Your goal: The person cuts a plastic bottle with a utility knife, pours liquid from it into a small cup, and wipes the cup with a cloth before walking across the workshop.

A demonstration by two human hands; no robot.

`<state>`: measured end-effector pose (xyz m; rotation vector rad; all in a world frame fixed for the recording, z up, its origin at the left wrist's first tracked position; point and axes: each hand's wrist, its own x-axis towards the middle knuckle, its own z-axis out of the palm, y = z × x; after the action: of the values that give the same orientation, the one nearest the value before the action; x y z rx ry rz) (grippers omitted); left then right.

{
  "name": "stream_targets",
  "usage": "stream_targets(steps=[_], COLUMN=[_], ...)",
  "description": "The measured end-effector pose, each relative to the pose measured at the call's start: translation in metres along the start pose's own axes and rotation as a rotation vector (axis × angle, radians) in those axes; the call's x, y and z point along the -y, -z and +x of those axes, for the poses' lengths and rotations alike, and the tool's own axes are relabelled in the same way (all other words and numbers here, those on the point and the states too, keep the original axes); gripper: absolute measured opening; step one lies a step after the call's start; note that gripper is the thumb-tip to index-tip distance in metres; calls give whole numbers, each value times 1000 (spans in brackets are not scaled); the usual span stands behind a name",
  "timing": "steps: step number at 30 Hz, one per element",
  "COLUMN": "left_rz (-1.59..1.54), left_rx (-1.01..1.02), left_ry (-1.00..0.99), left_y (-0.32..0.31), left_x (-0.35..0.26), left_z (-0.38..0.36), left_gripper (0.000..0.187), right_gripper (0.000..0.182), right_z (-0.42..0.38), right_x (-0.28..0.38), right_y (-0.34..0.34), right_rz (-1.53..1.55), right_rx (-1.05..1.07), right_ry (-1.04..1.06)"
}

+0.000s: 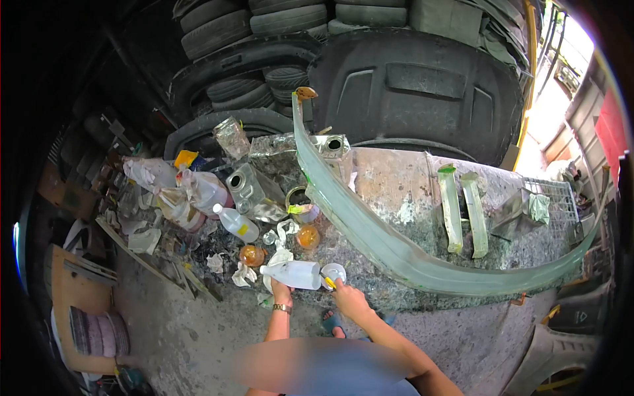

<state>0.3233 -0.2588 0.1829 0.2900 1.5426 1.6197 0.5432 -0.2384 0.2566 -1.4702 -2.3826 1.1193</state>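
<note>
My left hand (282, 290) is closed on a translucent white plastic bottle (298, 274), which lies sideways with its neck to the left; the bottle hides most of the fingers. My right hand (350, 301) grips a small yellow-handled tool (329, 283), whose tip overlaps the bottle's base end and a round white cup (335, 270). Just beyond the bottle are two amber round containers, one on the left (251, 255) and one on the right (308, 236). Crumpled white cloth (282, 255) lies between them.
A long curved pale-green car part (396, 254) spans the stained worktable (389, 178). Another white bottle (236, 223), a metal can (249, 185) and plastic-wrapped jugs (206, 190) crowd the left. Two narrow strips (451, 211) lie right. A black hood (416, 92) and stacked tires (288, 20) stand behind.
</note>
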Motion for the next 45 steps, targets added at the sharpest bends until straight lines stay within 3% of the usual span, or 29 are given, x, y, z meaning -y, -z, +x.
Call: stream_targets(steps=[14, 17, 19, 22, 24, 26, 27, 29, 35, 45], left_rz=[-28, -18, -49, -43, -66, -83, -116, -146, -157, -168], left_rx=[96, 109, 73, -34, -39, -47, -54, -62, -54, -56], left_ry=[-5, -1, 18, 77, 104, 129, 149, 170, 217, 247], left_y=[4, 3, 3, 8, 13, 19, 22, 27, 39, 46], left_x=[-4, -3, 3, 8, 11, 13, 16, 21, 22, 22], left_z=[-1, -1, 2, 4, 6, 7, 8, 8, 5, 3], left_gripper=[18, 18, 15, 14, 14, 13, 13, 13, 14, 15], right_gripper=[29, 28, 28, 27, 29, 30, 30, 27, 31, 30], right_z=[16, 25, 28, 24, 13, -2, -8, -15, -8, 22], right_x=[4, -5, -5, -12, -20, -20, -20, -21, -19, -7], right_y=[-16, -23, -5, 2, 18, 38, 45, 58, 70, 63], right_rz=[89, 100, 582, 816, 774, 102, 108, -198, -472, -563], right_rx=[20, -72, 178, 92, 107, -83, -80, -192, -36, -1], right_ry=[-76, -81, -237, -262, -251, -19, -20, 241, 403, 503])
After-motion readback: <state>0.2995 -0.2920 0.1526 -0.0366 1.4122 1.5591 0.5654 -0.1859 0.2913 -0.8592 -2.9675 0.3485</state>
